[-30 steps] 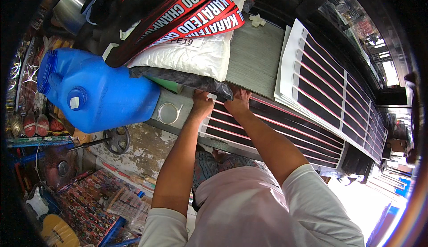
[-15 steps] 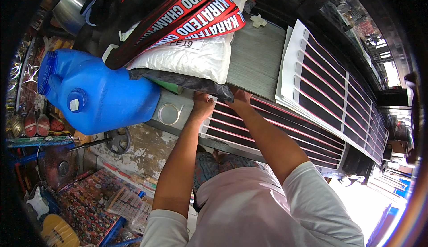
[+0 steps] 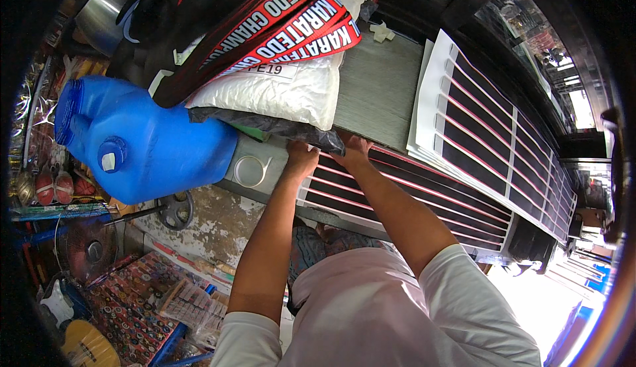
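Work under your hands looks partly done in the head view: the black, white and red striped sheet [image 3: 444, 201] already lies lengthwise along the near edge of the grey tabletop [image 3: 270, 180], its left end between your two hands. Your left hand [image 3: 303, 154] is bent, with the fingers drawn in and the thumb side at that left end; your right hand [image 3: 353, 152] reaches to the sheet's far side, by the hanging black plastic [image 3: 311, 128]. The fingertips of both are hidden or too small to read, so you cannot tell how far open either hand is or whether it pinches the sheet. You have the long part of the sheet spread toward the tabletop's right end, while its left end, judging by where your hands are, is the part not yet finished. Whether that end is fastened doesn't show. The tape roll [image 3: 236, 172] lies near your left hand, close to the near edge, its tail loose; the blue jerrycan [image 3: 159, 142] is beyond it to the left. A white package [image 3: 278, 99] sits above the black plastic, and more striped sheets [image 3: 490, 122] lie stacked toward the far right.
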The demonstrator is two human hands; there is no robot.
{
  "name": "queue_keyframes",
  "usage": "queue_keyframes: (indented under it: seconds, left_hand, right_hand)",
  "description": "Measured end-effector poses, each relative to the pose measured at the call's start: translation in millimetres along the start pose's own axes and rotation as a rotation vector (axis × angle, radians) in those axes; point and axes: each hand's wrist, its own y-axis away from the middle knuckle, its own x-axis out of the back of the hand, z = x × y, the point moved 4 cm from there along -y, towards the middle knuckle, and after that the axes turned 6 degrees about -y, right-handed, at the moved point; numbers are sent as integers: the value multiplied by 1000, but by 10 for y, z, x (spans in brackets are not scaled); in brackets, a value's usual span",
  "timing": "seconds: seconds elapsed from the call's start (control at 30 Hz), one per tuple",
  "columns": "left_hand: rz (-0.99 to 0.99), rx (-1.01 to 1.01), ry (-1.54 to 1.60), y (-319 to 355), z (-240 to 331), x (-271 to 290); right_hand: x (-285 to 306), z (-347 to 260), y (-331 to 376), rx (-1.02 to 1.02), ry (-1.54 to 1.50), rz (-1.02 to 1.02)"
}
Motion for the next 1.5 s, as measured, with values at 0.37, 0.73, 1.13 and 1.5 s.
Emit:
queue_keyframes:
  seconds: [0.37,0.73,1.13,1.5]
  left_hand:
    - [61,-8,97,43,-62,1]
    - [125,-61,152,55,48,39]
    - [65,18,205,83,388,204]
    - [72,-11,309,44,60,105]
  right_hand:
    - [-46,-121,-63,66,0,-78]
    - [-220,100,-148,-43,-250,41]
    - [-120,121,-101,-83,-262,217]
    - [-200,-10,-216,34,-115,76]
